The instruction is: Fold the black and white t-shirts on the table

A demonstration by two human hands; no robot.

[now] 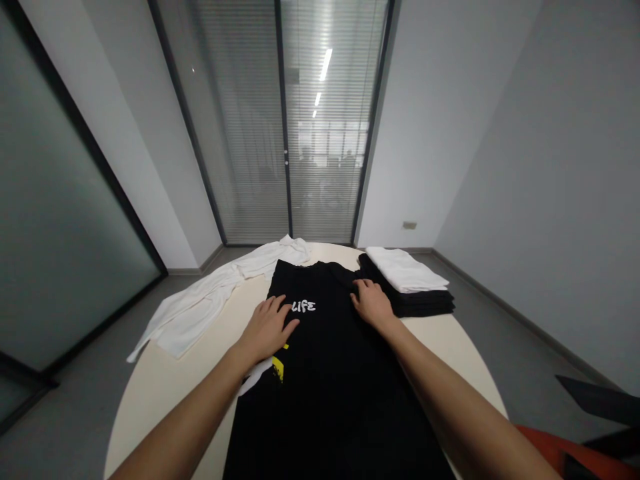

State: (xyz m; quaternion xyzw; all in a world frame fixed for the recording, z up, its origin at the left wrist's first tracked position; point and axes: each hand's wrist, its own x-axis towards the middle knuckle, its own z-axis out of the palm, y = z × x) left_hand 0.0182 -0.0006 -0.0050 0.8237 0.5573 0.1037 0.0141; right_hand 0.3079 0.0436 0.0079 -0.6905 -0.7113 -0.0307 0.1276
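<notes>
A black shirt (335,380) with white lettering and a yellow print lies spread on the round cream table (200,373). My left hand (267,325) rests on its left part beside the lettering, fingers apart, palm down. On the upper right part of the shirt lies my right hand (371,301), its fingers spread and nothing held in them. A piece of white cloth (256,375) shows under my left wrist at the shirt's left edge; what it belongs to is partly hidden.
A rumpled white garment (200,307) stretches along the table's left and far edge. Folded black clothes (425,304) with a folded white one (405,269) on top sit at the right. An orange and black chair (560,447) stands at the lower right.
</notes>
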